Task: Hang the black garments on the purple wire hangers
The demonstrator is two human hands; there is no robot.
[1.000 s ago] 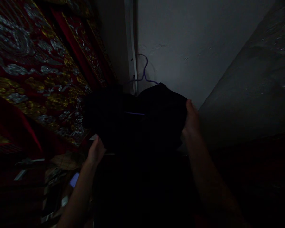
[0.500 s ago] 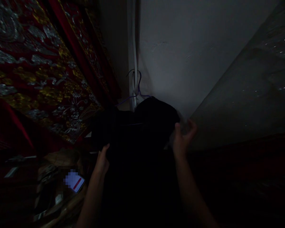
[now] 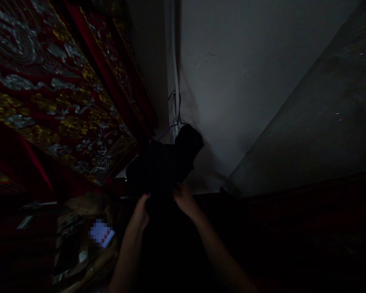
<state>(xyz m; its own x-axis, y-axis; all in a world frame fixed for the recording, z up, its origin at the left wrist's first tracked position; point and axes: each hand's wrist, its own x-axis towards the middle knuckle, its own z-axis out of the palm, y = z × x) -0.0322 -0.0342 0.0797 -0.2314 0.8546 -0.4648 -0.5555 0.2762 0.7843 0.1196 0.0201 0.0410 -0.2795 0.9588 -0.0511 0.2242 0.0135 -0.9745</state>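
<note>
A black garment [image 3: 163, 162] hangs from a thin purple wire hanger [image 3: 179, 112], hooked at a white cable in the wall corner. Its kind is lost in the dark. My left hand [image 3: 142, 213] is closed on the garment's left side, thumb uppermost, the other fingers hidden by cloth. On the opposite side, my right hand [image 3: 184, 199] has its fingers bent round the cloth, their tips unseen against the black. Between the two hands the garment looks gathered narrow, and its right shoulder is bunched up beneath the hanger.
Red cloth with gold and silver embroidery [image 3: 64, 89] slopes down on the left. A lit phone [image 3: 105, 236] lies among clutter at lower left. The white cable [image 3: 176, 61] runs down beside a pale wall [image 3: 232, 81]. A greyish sheet with shiny glints [image 3: 317, 130] covers the right.
My right hand has moved left from beside the garment, fingers apart, to grip its right side. The garment's right shoulder has drawn inward. My left hand stays on the cloth.
</note>
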